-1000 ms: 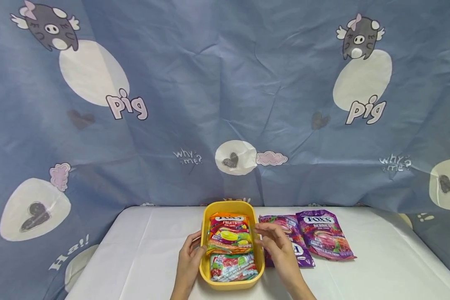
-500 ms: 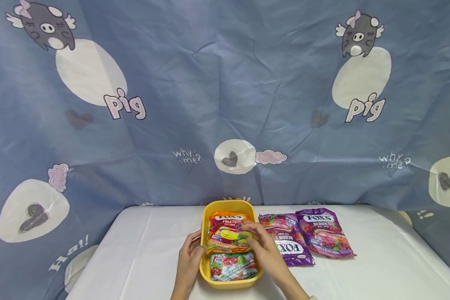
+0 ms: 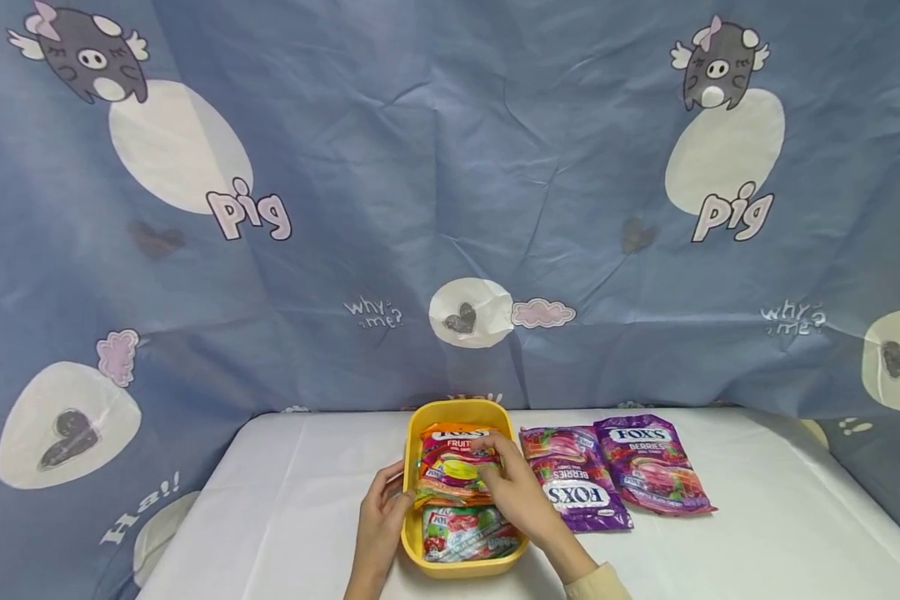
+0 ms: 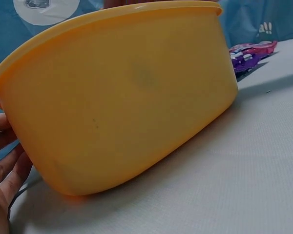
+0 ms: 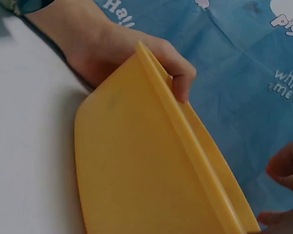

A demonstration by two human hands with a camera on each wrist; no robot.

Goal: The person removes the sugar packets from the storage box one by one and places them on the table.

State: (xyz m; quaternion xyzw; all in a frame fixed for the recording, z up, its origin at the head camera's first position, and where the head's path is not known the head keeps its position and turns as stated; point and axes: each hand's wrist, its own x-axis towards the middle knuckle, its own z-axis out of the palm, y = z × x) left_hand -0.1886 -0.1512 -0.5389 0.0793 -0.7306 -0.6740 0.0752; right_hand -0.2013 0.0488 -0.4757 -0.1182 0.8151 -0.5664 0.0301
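Observation:
A yellow plastic tub (image 3: 457, 570) stands on the white cloth. Inside, an orange-and-red bag of Fox's Fruits candy (image 3: 441, 477) lies at the far end, and a silvery bag with red and green print (image 3: 457, 537) lies nearer. My left hand (image 3: 378, 521) grips the tub's left side; in the right wrist view its thumb (image 5: 181, 87) hooks over the rim. My right hand (image 3: 521, 493) reaches over the tub's right rim above the Fruits bag, covering part of it, with loosely bent fingers. The right wrist view shows thumb and finger apart, above the rim.
To the tub's right lie two purple bags of Fox's Berries candy, a near one (image 3: 579, 483) turned upside down and a far one (image 3: 651, 467) slightly overlapping it. Behind the table (image 3: 292, 508) hangs a blue cloth (image 3: 345, 358) with pig prints.
My right hand has moved left from beside the tub's right rim to over the Fruits bag, uncovering the nearer purple bag. My left hand and the tub stay in place.

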